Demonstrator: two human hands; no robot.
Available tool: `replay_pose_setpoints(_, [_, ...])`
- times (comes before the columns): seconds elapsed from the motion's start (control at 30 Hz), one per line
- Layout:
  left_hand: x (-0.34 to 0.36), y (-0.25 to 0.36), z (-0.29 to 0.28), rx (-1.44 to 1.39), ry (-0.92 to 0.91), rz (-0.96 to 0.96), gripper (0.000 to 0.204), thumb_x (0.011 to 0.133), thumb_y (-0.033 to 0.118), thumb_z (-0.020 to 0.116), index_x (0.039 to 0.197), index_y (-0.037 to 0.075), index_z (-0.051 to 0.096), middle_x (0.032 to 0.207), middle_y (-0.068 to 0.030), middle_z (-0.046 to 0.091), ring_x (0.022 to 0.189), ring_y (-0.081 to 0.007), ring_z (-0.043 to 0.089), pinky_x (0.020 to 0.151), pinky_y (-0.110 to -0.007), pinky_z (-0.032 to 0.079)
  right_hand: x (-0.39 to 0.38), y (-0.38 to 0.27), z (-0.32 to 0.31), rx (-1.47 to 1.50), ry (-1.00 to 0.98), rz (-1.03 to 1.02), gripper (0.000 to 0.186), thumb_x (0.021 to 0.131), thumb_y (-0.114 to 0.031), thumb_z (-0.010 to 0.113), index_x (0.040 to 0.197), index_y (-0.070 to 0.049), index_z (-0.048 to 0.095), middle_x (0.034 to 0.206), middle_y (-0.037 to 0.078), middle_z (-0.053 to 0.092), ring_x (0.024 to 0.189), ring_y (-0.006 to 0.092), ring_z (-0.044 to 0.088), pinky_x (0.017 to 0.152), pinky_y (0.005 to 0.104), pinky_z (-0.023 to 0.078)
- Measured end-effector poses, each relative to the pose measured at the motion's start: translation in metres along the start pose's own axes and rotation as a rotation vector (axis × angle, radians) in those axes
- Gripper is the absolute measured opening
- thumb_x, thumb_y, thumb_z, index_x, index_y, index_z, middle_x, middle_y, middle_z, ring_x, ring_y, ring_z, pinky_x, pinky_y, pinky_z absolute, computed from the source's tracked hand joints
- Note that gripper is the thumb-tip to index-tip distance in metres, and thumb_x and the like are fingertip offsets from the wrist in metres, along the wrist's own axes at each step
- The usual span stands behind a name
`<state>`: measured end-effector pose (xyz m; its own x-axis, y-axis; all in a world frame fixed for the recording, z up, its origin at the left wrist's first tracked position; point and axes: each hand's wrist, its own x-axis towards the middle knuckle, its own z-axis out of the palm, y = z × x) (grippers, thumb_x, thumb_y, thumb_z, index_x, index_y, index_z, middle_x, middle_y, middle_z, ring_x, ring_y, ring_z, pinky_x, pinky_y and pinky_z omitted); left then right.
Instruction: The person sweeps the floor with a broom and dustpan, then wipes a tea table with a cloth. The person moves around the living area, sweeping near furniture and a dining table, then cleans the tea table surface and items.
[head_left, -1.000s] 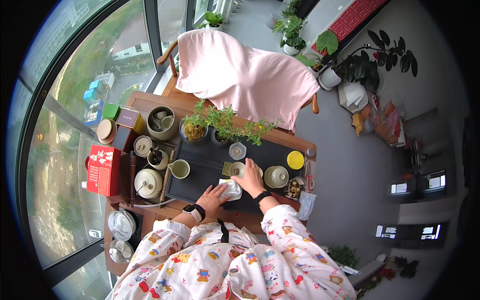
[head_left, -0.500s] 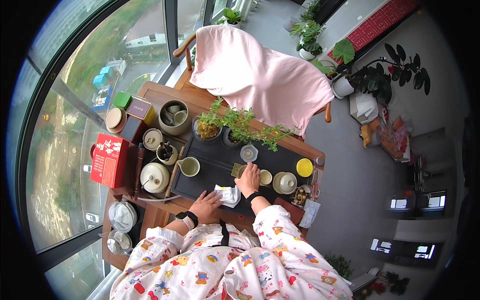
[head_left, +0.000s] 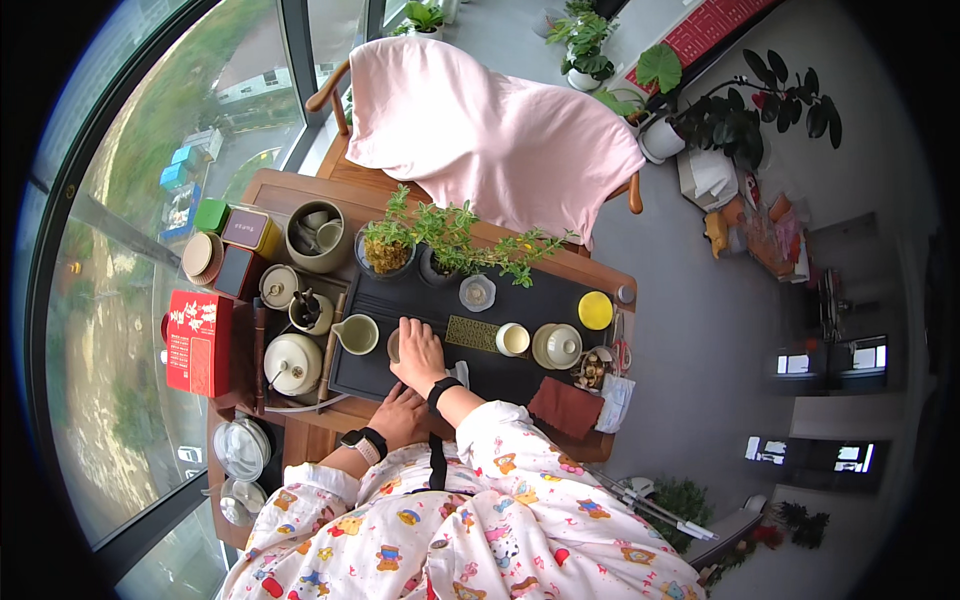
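Observation:
My right hand (head_left: 420, 352) grips a small cup (head_left: 394, 346), largely hidden by the fingers, on the dark tea tray (head_left: 525, 305). My left hand (head_left: 400, 410) lies just below it at the tray's front edge, fingers stretched out. A white cloth (head_left: 458, 373) shows beside my right wrist. Left of the held cup is a pale pitcher (head_left: 357, 334); to the right are a patterned green strip (head_left: 471, 332), a pale cup (head_left: 512, 340) and a lidded bowl (head_left: 558, 346). A maroon cloth (head_left: 563, 405) lies at the front right.
Tins (head_left: 250, 230), a red box (head_left: 196, 342) and a white lidded pot (head_left: 292, 364) crowd the left. Potted plants (head_left: 450, 240) stand at the back, before a chair draped in pink cloth (head_left: 500, 140). A yellow lid (head_left: 595, 310) sits right; a window (head_left: 140, 330) borders the left.
My right hand has moved left with a small cup, from beside the pale cup to near the pitcher, uncovering the patterned strip. My left hand has slipped slightly down, partly under my right.

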<state>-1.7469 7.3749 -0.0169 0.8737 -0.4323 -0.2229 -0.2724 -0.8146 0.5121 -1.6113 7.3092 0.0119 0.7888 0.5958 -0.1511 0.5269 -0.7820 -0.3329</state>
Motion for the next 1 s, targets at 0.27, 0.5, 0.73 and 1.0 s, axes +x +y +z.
replay_pose_setpoints(0.27, [0.005, -0.004, 0.000, -0.033, 0.034, 0.035, 0.062, 0.084, 0.030, 0.069, 0.140, 0.008, 0.053, 0.153, -0.0106, 0.043, 0.147, -0.0287, 0.032, 0.121, -0.054, 0.022, -0.034, 0.061, -0.047, 0.071, 0.226, -0.105, 0.093, 0.074, -0.037, 0.083, 0.146, 0.001, 0.038, 0.148, 0.021, 0.042, 0.141, 0.0371, 0.038, 0.116, 0.0439, 0.033])
replay_pose_setpoints(0.5, [0.003, -0.008, -0.002, -0.012, -0.003, 0.070, 0.056, 0.087, 0.025, 0.066, 0.140, 0.008, 0.053, 0.156, -0.0090, 0.040, 0.149, -0.0277, 0.029, 0.121, -0.054, 0.023, -0.039, 0.163, -0.059, -0.296, 0.067, 0.239, 0.078, 0.072, -0.023, 0.085, 0.137, -0.005, 0.047, 0.132, 0.016, 0.052, 0.122, 0.0343, 0.054, 0.097, 0.0413, 0.053])
replay_pose_setpoints(0.73, [0.003, -0.009, -0.004, -0.032, 0.017, 0.071, 0.055, 0.087, 0.022, 0.066, 0.139, 0.009, 0.053, 0.156, -0.0080, 0.040, 0.148, -0.0274, 0.030, 0.121, -0.052, 0.023, -0.032, 0.154, -0.044, -0.321, 0.053, 0.256, 0.041, 0.072, -0.009, 0.078, 0.107, -0.007, 0.057, 0.107, 0.011, 0.060, 0.102, 0.0314, 0.061, 0.080, 0.0375, 0.058])
replay_pose_setpoints(1.0, [0.001, -0.015, -0.002, -0.014, 0.021, 0.107, 0.054, 0.086, 0.020, 0.067, 0.137, 0.008, 0.054, 0.155, -0.0082, 0.040, 0.148, -0.0280, 0.030, 0.121, -0.051, 0.024, 0.016, 0.091, -0.029, -0.134, 0.195, -0.139, 0.028, 0.078, -0.005, 0.067, 0.104, -0.006, 0.059, 0.108, 0.009, 0.059, 0.103, 0.0289, 0.060, 0.080, 0.0364, 0.058])
